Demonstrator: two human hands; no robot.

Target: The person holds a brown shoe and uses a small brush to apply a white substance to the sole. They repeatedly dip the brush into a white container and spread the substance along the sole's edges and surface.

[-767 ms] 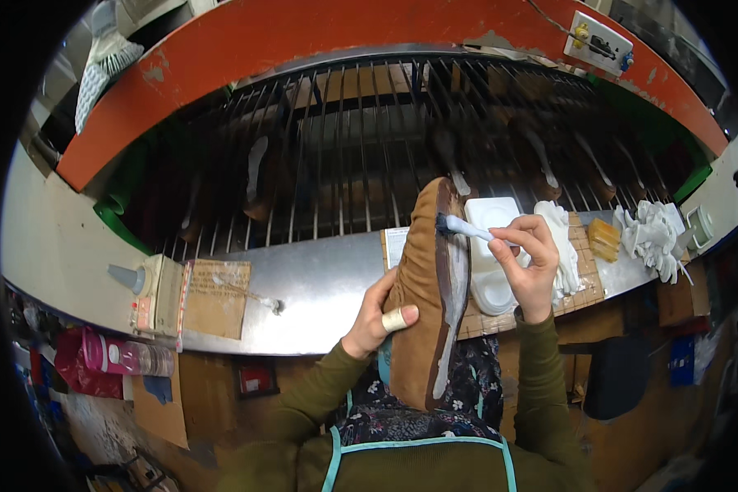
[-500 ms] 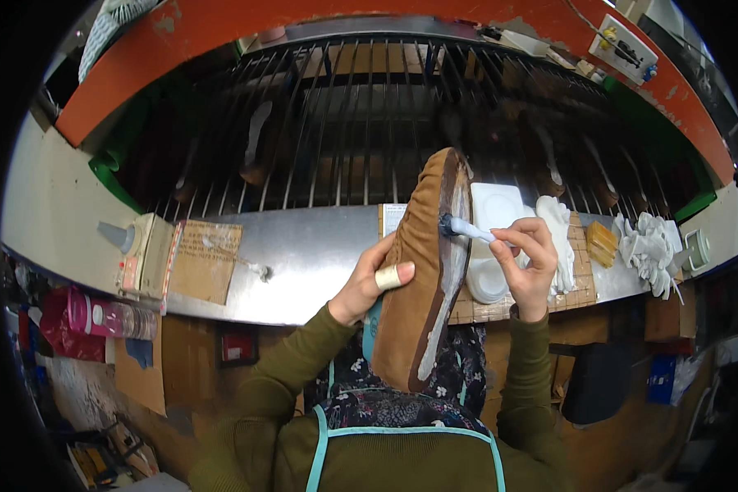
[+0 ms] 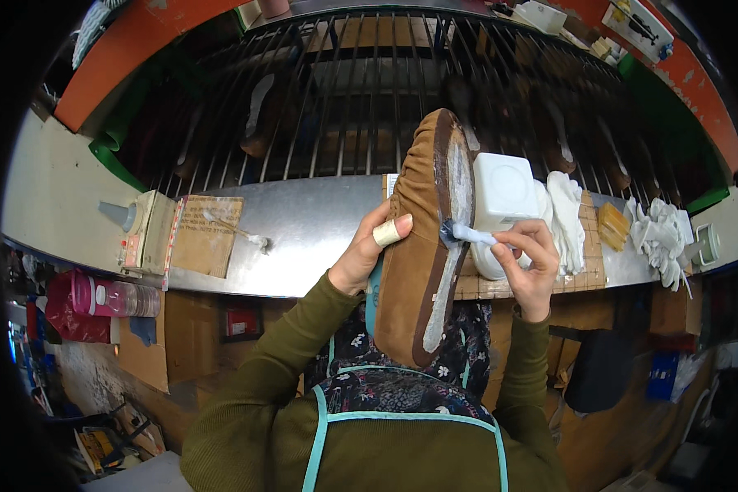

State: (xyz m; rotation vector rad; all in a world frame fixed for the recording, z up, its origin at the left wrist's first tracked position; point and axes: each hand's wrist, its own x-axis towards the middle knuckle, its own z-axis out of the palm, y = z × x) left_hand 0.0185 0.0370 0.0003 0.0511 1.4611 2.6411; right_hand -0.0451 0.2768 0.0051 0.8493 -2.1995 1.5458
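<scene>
A brown suede moccasin-style shoe [image 3: 415, 271] stands tilted in front of me, toe up, its side and sole edge turned to the right. My left hand [image 3: 372, 243] grips it from the left, the taped thumb lying across the upper. Between the thumb and fingers of my right hand [image 3: 534, 261] is a small brush [image 3: 470, 234] with a pale handle. Its dark bristles touch the sole near the middle. A whitish, glue-like coat [image 3: 448, 287] covers much of the sole. Behind my right hand stands a white plastic container [image 3: 504, 190].
White gloves [image 3: 566, 215] and a yellow block [image 3: 612, 227] lie to the right on the metal bench [image 3: 295, 221]. Another brush [image 3: 236, 228] rests on cardboard at left. Beyond, more shoes [image 3: 258, 115] lie on a rack of metal bars [image 3: 348, 123].
The shoe has turned so that more of its sole shows. The brush has shifted slightly down along the sole with my right hand. My left hand keeps its grip.
</scene>
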